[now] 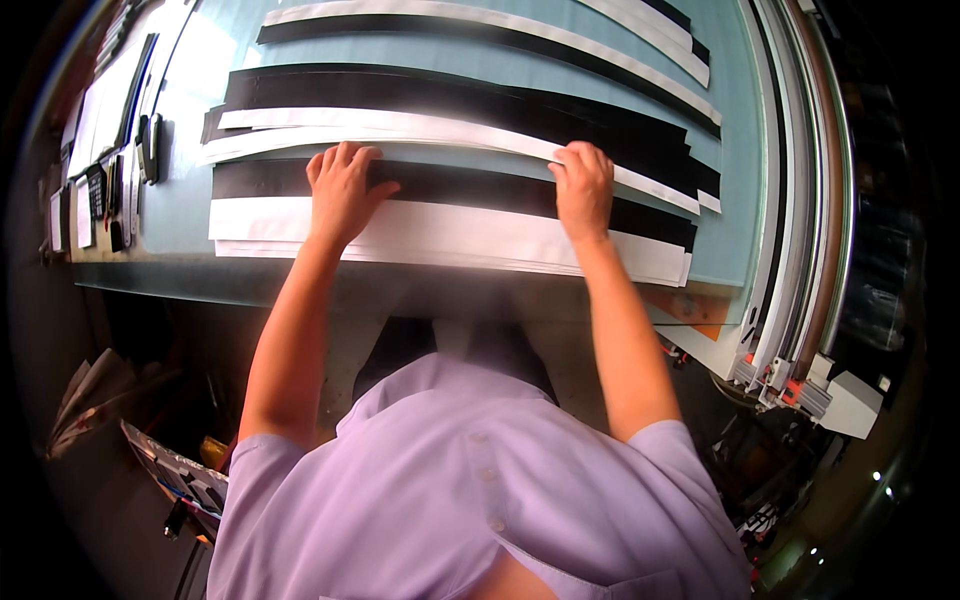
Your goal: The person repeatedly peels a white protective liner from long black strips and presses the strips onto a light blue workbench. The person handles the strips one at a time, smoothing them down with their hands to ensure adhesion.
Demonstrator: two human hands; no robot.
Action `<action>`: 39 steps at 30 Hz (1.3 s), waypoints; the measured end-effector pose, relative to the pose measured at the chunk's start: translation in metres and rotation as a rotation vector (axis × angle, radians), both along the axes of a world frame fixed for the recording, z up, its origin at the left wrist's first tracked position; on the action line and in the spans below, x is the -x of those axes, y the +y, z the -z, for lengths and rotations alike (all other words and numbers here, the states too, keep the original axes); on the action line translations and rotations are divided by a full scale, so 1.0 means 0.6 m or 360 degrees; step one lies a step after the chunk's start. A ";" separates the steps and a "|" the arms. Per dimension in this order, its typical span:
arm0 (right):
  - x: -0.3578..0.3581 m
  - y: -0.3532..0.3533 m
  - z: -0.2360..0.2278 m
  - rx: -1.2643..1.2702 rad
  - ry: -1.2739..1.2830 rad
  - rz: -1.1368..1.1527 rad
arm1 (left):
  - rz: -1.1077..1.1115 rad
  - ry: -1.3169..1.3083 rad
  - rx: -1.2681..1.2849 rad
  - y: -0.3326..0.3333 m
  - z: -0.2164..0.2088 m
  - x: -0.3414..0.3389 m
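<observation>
A long white strip [450, 133], paper-like and lying against a black strip [440, 95], runs crosswise in front of both hands. My left hand [340, 195] rests at its near edge, fingers bent forward and thumb stretched out to the right over a nearer black strip [470, 185]. Farther right, my right hand [586, 195] has its fingers curled at the white strip's edge, thumb close to the forefinger. Below both hands lies a stack of white strips [450, 235], nearest to me. What the fingertips press underneath is hidden.
More black and white strips [480, 22] lie farther back on the pale blue glass-like tabletop [195, 215]. Metal rails [790, 200] line the right side. Dark tools and a calculator [97, 190] sit at the left edge. A rack of papers [95, 400] stands at lower left.
</observation>
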State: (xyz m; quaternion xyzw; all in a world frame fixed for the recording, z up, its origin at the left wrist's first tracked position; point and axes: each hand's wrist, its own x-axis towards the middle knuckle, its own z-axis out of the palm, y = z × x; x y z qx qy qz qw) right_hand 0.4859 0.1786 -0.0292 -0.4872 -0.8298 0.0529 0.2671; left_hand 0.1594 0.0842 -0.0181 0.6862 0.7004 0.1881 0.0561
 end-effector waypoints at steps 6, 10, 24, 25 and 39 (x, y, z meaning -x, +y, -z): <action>-0.064 0.069 -0.009 -0.0001 -0.0152 -0.0467 | -0.0098 -0.0099 -0.0190 -0.014 -0.005 -0.051; -0.048 0.065 -0.061 -0.0189 -0.0050 -0.0428 | -0.0207 -0.0179 -0.0275 0.015 -0.026 -0.103; -0.209 0.010 -0.077 0.0289 0.0402 -0.0340 | 0.0059 0.0187 -0.0191 -0.175 -0.015 -0.105; -0.240 0.072 -0.074 0.0192 0.0365 -0.0139 | 0.0015 0.0141 -0.0164 -0.180 -0.002 -0.106; -0.471 0.401 0.045 0.0307 -0.0785 0.0319 | -0.0303 -0.0108 -0.0062 -0.199 0.064 -0.109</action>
